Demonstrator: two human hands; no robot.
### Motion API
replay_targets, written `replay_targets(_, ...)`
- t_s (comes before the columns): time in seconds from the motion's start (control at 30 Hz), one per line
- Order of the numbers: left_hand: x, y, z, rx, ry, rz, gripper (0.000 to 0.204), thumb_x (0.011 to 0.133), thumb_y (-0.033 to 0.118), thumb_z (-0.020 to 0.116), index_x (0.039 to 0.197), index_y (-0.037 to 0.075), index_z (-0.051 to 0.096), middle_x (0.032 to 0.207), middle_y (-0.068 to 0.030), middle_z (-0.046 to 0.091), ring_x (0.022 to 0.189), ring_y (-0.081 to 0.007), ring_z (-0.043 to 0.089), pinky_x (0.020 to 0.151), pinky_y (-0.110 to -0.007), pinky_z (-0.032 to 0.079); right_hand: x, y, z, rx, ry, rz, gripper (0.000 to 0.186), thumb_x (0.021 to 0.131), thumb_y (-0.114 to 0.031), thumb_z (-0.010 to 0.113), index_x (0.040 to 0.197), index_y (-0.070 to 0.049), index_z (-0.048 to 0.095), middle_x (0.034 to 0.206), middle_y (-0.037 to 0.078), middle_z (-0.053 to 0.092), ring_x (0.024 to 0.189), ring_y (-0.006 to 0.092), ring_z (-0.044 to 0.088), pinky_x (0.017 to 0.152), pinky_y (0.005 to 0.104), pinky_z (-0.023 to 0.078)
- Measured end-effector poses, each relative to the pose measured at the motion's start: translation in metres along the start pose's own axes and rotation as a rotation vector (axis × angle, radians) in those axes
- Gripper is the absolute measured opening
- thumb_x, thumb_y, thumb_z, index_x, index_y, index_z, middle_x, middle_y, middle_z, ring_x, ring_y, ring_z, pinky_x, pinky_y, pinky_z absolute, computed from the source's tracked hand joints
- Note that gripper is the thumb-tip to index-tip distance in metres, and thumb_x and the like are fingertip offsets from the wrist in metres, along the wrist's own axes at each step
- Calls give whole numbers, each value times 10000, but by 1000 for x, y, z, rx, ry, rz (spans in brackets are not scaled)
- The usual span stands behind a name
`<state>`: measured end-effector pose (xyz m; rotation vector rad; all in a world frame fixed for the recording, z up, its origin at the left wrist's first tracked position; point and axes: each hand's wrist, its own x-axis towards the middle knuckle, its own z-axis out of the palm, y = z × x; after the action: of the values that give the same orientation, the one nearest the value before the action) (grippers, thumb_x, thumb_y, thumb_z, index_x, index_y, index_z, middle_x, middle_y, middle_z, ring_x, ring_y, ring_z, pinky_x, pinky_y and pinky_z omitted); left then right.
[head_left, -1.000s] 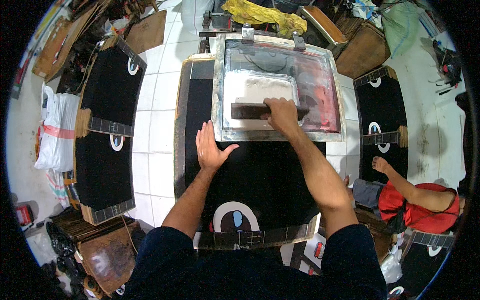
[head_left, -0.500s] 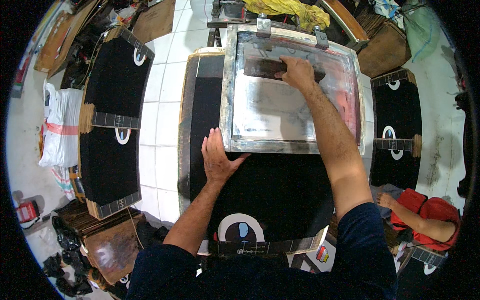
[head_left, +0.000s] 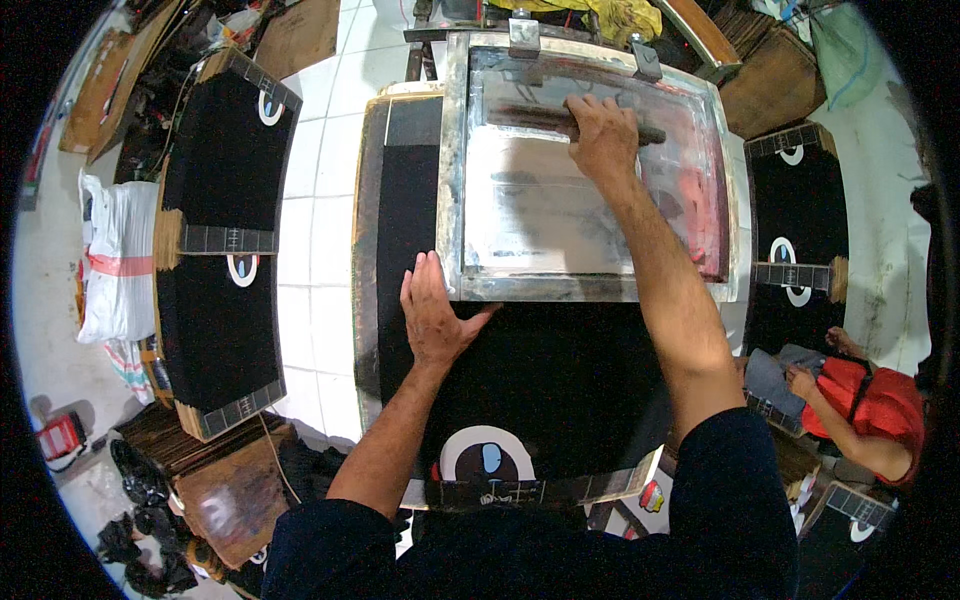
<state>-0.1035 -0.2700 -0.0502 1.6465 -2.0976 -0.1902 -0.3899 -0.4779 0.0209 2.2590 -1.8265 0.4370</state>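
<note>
A screen-printing frame (head_left: 590, 289) lies over black fabric (head_left: 560, 365) on a board, its mesh smeared grey-white with red along the right side. My right hand (head_left: 606, 140) is closed around a dark squeegee (head_left: 535, 117), which lies crosswise near the far end of the mesh. My left hand (head_left: 436, 318) rests flat on the fabric with its fingers stretched out. It sits against the frame's near left corner, the thumb pointing along the near edge. On the fabric's near end is a printed white ring with a blue-and-black eye shape (head_left: 488, 460).
Metal clamps (head_left: 524, 36) hold the frame's far edge. Boards with black printed fabric stand at left (head_left: 222, 330) and right (head_left: 795, 220). A white sack (head_left: 115, 260) is at far left, a yellow cloth (head_left: 630, 18) at the back. A co-worker in red (head_left: 875, 410) handles grey cloth at right.
The squeegee has tilted, showing a narrower face, and my right hand's fingers now wrap over it. My left hand stays put. More of the co-worker shows, with both hands now visible.
</note>
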Motion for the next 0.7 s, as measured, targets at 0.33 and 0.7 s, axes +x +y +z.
replay_targets(0.33,0,-1,4,-7,-20,-12,1219,705,505,912,1558,-76,263,1586,-263,371,1505,-385,346,1225,-553,275,-130,-57,-35,27,-107,99,298,743,-95,751,1021,-131,653,967,59,654,965,289,630,830,457,468)
replay_targets(0.7,8,-1,7,-329,44,-89,1214,680,372,947,1573,-94,270,1588,-337,362,1511,-458,328,1249,-607,187,-148,-70,-57,91,-130,105,388,719,-43,787,1068,-132,646,997,47,652,991,275,616,905,442,454)
